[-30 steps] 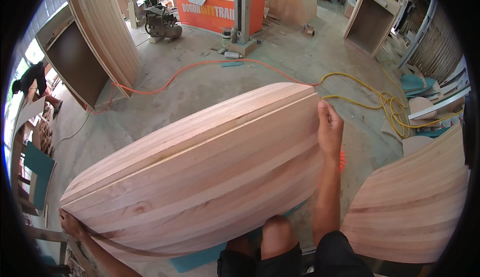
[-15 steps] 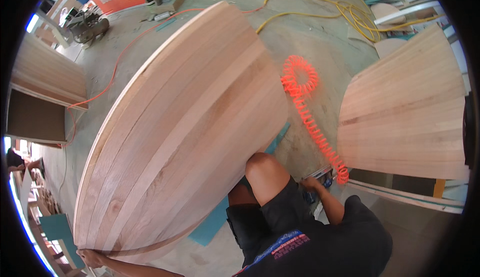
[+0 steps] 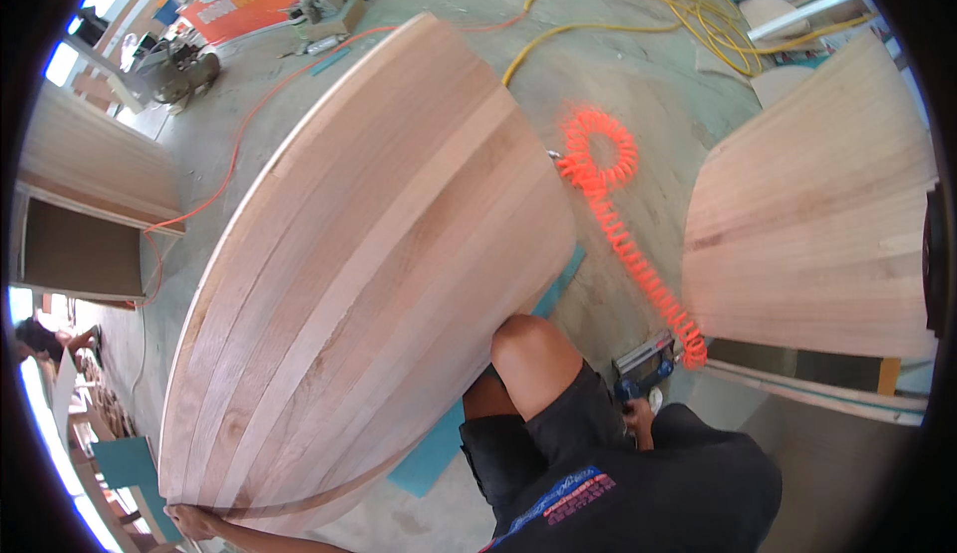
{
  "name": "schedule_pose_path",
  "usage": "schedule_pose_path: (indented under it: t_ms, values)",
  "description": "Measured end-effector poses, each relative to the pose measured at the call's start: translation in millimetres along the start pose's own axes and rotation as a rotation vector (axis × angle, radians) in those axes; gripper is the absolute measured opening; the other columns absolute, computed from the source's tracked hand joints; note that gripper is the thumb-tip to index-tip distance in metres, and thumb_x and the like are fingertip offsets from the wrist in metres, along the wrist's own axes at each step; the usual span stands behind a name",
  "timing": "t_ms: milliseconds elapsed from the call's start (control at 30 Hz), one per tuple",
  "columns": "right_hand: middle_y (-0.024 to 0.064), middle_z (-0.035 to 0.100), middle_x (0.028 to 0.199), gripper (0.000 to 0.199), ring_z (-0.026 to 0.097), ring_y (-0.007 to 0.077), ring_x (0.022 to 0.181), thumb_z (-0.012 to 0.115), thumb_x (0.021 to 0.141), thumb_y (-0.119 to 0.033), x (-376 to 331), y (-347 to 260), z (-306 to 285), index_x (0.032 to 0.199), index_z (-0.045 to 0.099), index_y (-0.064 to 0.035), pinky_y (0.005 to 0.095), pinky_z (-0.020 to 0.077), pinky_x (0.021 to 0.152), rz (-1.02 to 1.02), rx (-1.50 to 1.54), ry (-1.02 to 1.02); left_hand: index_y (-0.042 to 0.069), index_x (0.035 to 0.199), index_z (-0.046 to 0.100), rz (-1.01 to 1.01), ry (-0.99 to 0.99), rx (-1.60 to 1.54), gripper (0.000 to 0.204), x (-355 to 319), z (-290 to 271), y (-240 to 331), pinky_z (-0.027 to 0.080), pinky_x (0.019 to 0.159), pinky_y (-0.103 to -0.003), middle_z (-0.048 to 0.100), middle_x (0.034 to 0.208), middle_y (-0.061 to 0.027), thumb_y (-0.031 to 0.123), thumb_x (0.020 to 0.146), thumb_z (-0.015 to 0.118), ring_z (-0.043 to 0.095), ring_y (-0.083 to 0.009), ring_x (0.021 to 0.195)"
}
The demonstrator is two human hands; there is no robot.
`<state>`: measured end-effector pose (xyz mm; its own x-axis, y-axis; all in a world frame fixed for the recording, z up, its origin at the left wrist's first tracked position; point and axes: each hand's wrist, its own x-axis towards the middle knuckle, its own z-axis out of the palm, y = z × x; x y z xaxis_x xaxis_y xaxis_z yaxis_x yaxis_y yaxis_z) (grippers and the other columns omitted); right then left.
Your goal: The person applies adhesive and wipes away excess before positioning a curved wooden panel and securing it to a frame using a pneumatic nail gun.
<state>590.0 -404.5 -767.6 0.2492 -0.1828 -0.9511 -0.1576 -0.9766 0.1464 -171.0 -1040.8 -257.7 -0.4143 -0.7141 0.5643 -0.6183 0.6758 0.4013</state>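
Observation:
A large wooden panel, made of joined strips and curved along its left edge, stands tilted in front of me. My left hand is closed on its near left corner. From there a dark, thin curved band runs across the panel's lower end. To the right of my knee, my right hand is closed around the grip of a blue and black nail gun. A coiled orange air hose comes down to the tool. My knee touches or nearly touches the panel's right edge.
Another curved wooden panel stands at the right. Wooden pieces and an air compressor are at the left. A yellow hose lies across the far floor. Teal sheet shows under the panel. Another person is at the far left.
My right hand has drawn back toward me with the nail gun, which now shows more fully. My left hand keeps hold of the panel's corner. The view has shifted slightly.

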Motion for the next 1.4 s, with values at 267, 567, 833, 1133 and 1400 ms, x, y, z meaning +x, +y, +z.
schedule_pose_path:
  t_ms: [267,567,833,1133,1400]
  values:
    - [0.0206,0.041,0.142,0.067,0.047,0.0404,0.125,0.06,0.091,-0.048,-27.2,-18.6,0.7,0.14,0.044,-0.0056,0.0562,0.0494,0.095,-0.097,0.19,0.072,0.013,0.132,0.065,-0.072,-0.06,-0.04,0.068,-18.7,-0.8,2.9,0.045,0.1,-0.05,0.066,0.127,-0.0183,0.063,0.097,0.036,0.061,-0.0438,0.114]
    - [0.017,0.031,0.151,0.088,0.042,0.0422,0.131,0.058,0.089,-0.067,-35.0,-6.8,43.1,0.151,0.034,-0.0099,0.062,0.0522,0.09,-0.196,0.212,0.111,0.014,0.132,0.064,-0.075,-0.064,-0.085,0.067,-15.1,-20.9,0.7,0.046,0.101,-0.048,0.066,0.127,-0.017,0.062,0.096,0.037,0.06,-0.0442,0.115]
    - [0.0225,0.056,0.127,0.081,0.064,0.0348,0.102,0.054,0.092,-0.065,-60.9,-1.2,53.7,0.145,0.039,-0.0062,0.0459,0.0566,0.083,-0.294,-0.031,-0.116,0.014,0.132,0.064,0.549,0.243,0.15,0.054,76.9,45.3,-64.5,0.052,0.089,-0.044,0.067,0.13,-0.0031,0.049,0.1,0.038,0.067,-0.0309,0.107]
    - [0.0242,0.07,0.108,0.077,0.069,0.0413,0.092,0.04,0.097,-0.064,-159.2,-7.7,91.9,0.143,0.042,-0.0027,0.0521,0.0529,0.08,-0.377,-0.604,0.277,0.014,0.129,0.066,0.386,0.251,0.2,0.055,36.2,-1.8,-64.5,0.053,0.084,-0.046,0.069,0.122,-0.0098,0.05,0.101,0.038,0.068,-0.0348,0.1]
    - [0.02,0.045,0.146,0.054,0.043,0.0366,0.133,0.059,0.087,-0.016,-142.6,-68.6,51.9,0.138,0.048,-0.0052,0.0492,0.0413,0.104,-1.695,-2.063,0.649,0.014,0.126,0.068,0.258,0.149,0.241,0.055,62.6,-14.3,-80.8,0.054,0.08,-0.048,0.072,0.115,-0.0158,0.052,0.101,0.038,0.069,-0.0383,0.094]
